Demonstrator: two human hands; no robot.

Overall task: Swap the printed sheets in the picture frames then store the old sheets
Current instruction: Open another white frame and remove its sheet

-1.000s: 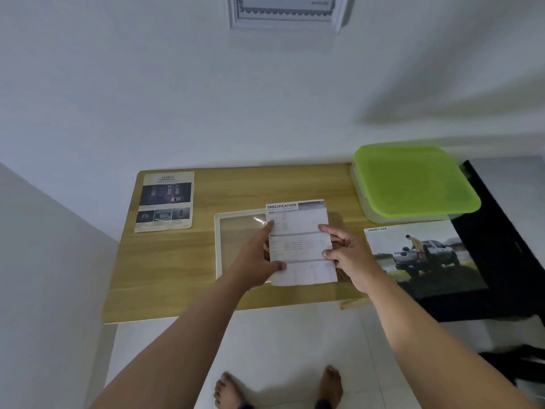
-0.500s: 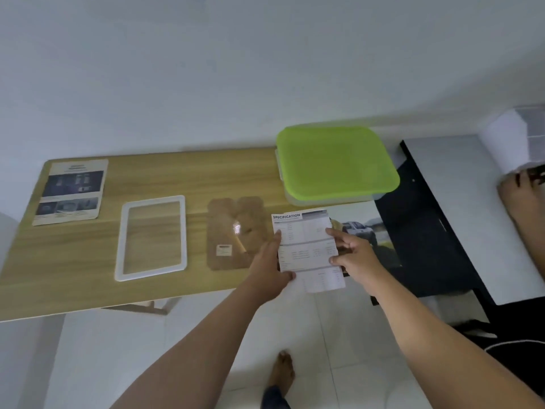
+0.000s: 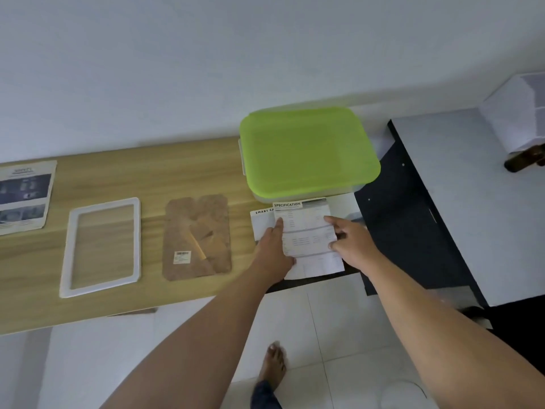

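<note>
Across the left and middle of the picture runs the wooden table (image 3: pixel 147 178), and the view has swung rightwards along it over the last second, so that the green-lidded box (image 3: pixel 306 149) now sits at upper centre rather than at the right edge. The white picture frame (image 3: pixel 66 255) lies empty on the table at lower left, with its cork backing board (image 3: pixel 197 237) set flat just beside it. A dark printed sheet (image 3: pixel 25 196) rests at the far left. The specification sheet (image 3: pixel 309 231), held over the frame a second ago, has been carried to centre right. It now lies over the smart car sheet (image 3: pixel 261 222), just in front of the box. The left hand (image 3: pixel 274 252) grips its left edge with the thumb on top. The right hand (image 3: pixel 354 243) pinches its right edge, forefinger stretched over the paper. Whether the sheet already rests on the print below or hangs just above it cannot be told. This looks like the old sheet leaving the frame for storage; the box lid is still closed, so it would need lifting if that is the store, and the frame is not yet refilled
</note>
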